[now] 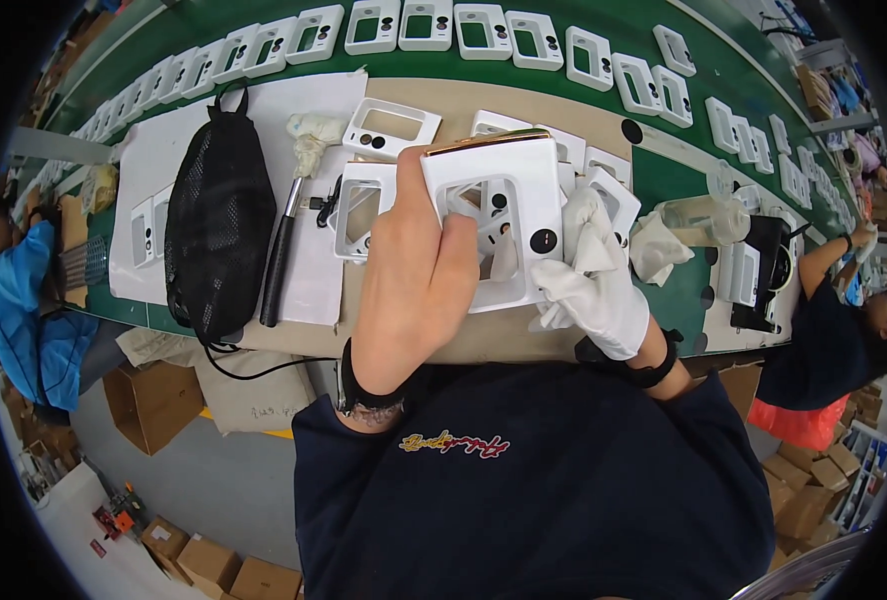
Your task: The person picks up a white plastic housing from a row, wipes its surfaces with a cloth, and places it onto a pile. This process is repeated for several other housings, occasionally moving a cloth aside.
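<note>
My bare left hand [414, 270] grips a white plastic cover panel [509, 185] with a rectangular window and round holes, thumb over its left edge. My right hand [594, 285], in a white glove, holds a white cloth [592, 225] against the panel's right side. The panel is raised over the work board, close to my chest. Beneath and behind it lie more white cover panels [389, 125].
A black mesh bag [219, 225] and a dark-handled tool [282, 250] lie at my left on white sheets. A green conveyor belt [584, 20] carries several white panels. A clear bottle [704, 218] lies at right. Other people sit left and right; cardboard boxes [154, 400] stand on the floor.
</note>
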The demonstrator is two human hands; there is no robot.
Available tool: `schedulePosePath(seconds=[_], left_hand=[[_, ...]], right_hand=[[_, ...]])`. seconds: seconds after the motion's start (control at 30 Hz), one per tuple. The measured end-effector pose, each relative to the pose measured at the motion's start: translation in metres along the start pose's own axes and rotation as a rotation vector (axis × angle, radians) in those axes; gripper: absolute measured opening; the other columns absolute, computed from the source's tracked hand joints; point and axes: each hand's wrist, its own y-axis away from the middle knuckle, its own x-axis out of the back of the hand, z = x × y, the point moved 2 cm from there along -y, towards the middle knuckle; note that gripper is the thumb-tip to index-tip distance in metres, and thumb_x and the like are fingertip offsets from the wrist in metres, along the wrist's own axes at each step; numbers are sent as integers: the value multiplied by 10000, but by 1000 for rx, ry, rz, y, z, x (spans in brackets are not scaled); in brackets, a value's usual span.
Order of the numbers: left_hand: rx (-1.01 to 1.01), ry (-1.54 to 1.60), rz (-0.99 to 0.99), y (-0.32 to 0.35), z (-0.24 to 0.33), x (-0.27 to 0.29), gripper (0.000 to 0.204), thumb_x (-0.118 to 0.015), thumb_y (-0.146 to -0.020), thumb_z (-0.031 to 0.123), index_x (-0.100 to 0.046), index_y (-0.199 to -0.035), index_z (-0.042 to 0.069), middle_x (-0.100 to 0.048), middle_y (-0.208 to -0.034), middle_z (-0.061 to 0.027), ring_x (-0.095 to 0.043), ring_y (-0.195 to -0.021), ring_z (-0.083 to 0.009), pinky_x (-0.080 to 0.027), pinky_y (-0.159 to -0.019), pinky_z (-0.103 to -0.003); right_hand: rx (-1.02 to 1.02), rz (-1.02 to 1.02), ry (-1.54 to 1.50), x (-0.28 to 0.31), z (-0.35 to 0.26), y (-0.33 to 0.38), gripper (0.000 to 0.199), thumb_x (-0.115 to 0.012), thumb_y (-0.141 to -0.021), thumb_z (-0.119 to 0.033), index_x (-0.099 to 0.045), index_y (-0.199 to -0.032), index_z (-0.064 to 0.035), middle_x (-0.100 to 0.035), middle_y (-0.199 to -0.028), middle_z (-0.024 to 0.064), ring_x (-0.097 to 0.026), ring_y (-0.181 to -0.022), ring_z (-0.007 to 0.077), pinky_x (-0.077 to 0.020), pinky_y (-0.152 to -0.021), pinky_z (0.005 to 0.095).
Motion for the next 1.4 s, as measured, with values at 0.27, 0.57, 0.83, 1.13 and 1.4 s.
schedulePosePath(seconds=[0.27, 0.57, 0.83, 1.13, 1.4], left_hand=[[-30, -67, 31, 1, 1, -3, 422, -388, -746, 28, -257, -1098, -166, -473, -549, -208, -483, -449, -313, -355, -442, -373], [10, -11, 2, 0, 0, -4, 421, -390, -744, 19, -263, -1097, -173, -474, -559, -207, -476, -450, -300, -356, -443, -366], [-30, -39, 3, -2, -1, -7, 436, -391, -739, 14, -259, -1104, -188, -500, -598, -212, -502, -482, -293, -375, -455, -352], [64, -51, 5, -5, 1, -10, 458, -392, -736, 28, -254, -1109, -199, -528, -628, -215, -531, -515, -288, -402, -485, -339], [98, -77, -2, -4, 2, -13, 466, -392, -733, 31, -252, -1118, -190, -524, -616, -213, -529, -508, -283, -402, -484, -334]], right_hand=[[-22, 59, -83, 3, 8, -3, 266, -595, -700, -55, -348, -798, -79, -353, -704, -6, -354, -577, 60, -360, -498, 204], [284, -32, 57, 10, 20, -6, 271, -605, -703, -45, -359, -816, -62, -360, -737, 3, -352, -633, 88, -357, -539, 201], [-33, -4, 35, 9, 13, -3, 342, -607, -699, -52, -355, -930, -42, -455, -813, 52, -473, -666, 122, -428, -589, 241], [-28, -17, 219, 8, 0, -7, 323, -574, -696, -40, -310, -879, -72, -451, -810, 41, -505, -651, 92, -457, -553, 225], [-17, -28, -165, 12, 13, -3, 324, -597, -711, -56, -308, -854, -83, -379, -743, 1, -448, -551, 50, -404, -447, 175]])
